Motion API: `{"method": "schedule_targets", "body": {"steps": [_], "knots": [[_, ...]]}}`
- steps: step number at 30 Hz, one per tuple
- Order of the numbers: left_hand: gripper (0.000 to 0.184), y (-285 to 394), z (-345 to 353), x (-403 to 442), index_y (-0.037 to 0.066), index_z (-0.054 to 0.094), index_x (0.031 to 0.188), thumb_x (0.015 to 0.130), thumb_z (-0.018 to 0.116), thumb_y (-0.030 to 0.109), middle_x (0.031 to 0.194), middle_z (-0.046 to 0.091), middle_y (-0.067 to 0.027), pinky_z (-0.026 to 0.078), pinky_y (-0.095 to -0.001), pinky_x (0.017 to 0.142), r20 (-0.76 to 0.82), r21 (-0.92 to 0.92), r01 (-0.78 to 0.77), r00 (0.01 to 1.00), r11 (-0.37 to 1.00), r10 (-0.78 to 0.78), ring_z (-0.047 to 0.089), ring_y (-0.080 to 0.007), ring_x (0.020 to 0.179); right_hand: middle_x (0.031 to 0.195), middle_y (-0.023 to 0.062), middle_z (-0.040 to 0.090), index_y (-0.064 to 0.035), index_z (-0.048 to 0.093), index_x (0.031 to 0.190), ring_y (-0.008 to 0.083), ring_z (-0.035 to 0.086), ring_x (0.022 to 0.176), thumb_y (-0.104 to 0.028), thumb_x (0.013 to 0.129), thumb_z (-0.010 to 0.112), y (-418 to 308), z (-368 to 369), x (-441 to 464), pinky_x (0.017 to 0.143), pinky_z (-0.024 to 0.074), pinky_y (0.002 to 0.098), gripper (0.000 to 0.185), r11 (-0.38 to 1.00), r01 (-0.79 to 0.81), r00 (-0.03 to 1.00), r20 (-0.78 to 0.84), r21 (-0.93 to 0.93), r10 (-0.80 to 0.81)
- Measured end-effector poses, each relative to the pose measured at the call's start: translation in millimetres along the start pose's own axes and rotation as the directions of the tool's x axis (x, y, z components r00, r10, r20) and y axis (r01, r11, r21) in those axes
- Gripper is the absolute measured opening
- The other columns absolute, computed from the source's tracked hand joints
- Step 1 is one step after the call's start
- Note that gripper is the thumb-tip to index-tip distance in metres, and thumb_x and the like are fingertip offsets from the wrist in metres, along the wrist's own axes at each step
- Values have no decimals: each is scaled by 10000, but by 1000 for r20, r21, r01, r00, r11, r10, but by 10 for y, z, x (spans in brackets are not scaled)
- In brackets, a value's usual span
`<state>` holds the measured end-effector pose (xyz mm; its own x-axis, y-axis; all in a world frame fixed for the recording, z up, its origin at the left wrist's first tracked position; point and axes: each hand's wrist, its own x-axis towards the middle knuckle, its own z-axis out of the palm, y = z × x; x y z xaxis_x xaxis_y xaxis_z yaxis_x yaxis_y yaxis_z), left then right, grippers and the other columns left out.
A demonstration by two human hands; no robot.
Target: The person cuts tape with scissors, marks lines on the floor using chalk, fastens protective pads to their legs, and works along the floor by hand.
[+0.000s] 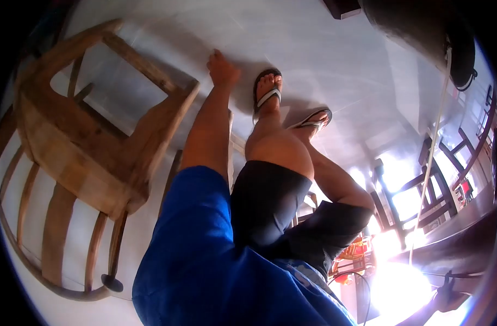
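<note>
My left hand (pixel 223 70) reaches down over the pale floor, beside the wooden chair frame. Its fingers are mostly drawn in, one pointing forward; whatever they may hold cannot be made out. The brown chair frame (pixel 69 157), with curved rails and slats, lies tipped over at the left, apart from the hand. At the lower right, what looks like my right hand (pixel 448 299) shows against strong glare, near a thin strand and a dark shape; its fingers are not clear.
My sandalled feet (pixel 267 92) rest on the pale floor (pixel 335 60). A large dark rounded object (pixel 417 32) stands at the upper right, with a pale cord (pixel 436 125) hanging nearby. Dark wooden chairs (pixel 433 190) stand at the right, beside bright glare.
</note>
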<state>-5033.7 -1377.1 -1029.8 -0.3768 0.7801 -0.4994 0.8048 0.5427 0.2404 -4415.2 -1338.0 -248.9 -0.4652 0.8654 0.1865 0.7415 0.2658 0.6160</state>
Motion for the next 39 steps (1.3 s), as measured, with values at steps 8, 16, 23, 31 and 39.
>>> {"method": "schedule_targets", "body": {"steps": [8,16,23,31,39], "knots": [[868,320,-165,-145,-91,244,1515,823,670,213,1386,401,-255,500,-510,975,160,239,16,986,971,-56,436,-420,1271,1145,222,645,80,528,1212,353,667,940,-224,907,727,60,-36,-40,820,572,407,474,1000,1,1000,3,0,-1],[872,204,3,-137,-122,241,1499,811,681,184,1378,397,-270,487,-501,996,37,51,-75,997,996,73,438,-452,1250,1128,220,648,82,536,1199,346,667,922,-222,910,721,114,-135,-44,805,572,402,458,1000,-2,1000,12,9,2],[885,292,-111,-2,-105,215,1507,823,664,231,1428,361,-278,463,-511,1037,147,41,-44,988,998,37,385,-439,1318,1114,217,651,84,544,1187,340,667,906,-220,912,716,97,-174,-63,793,572,398,445,1000,-8,1000,15,6,8],[850,464,-245,-26,-92,247,1511,865,666,267,1421,381,-230,489,-485,999,223,296,-72,975,952,4,425,-398,1277,1097,215,655,87,552,1174,333,667,888,-217,914,710,116,-217,-109,779,572,393,430,1000,-23,1000,15,16,22],[498,257,277,-66,-66,613,1208,760,666,145,1128,604,-237,497,-484,861,-55,-135,-233,972,963,228,566,-381,1067,1081,212,658,89,560,1160,326,667,870,-215,916,704,129,-264,-113,765,571,388,416,999,-33,999,26,13,33]]}}
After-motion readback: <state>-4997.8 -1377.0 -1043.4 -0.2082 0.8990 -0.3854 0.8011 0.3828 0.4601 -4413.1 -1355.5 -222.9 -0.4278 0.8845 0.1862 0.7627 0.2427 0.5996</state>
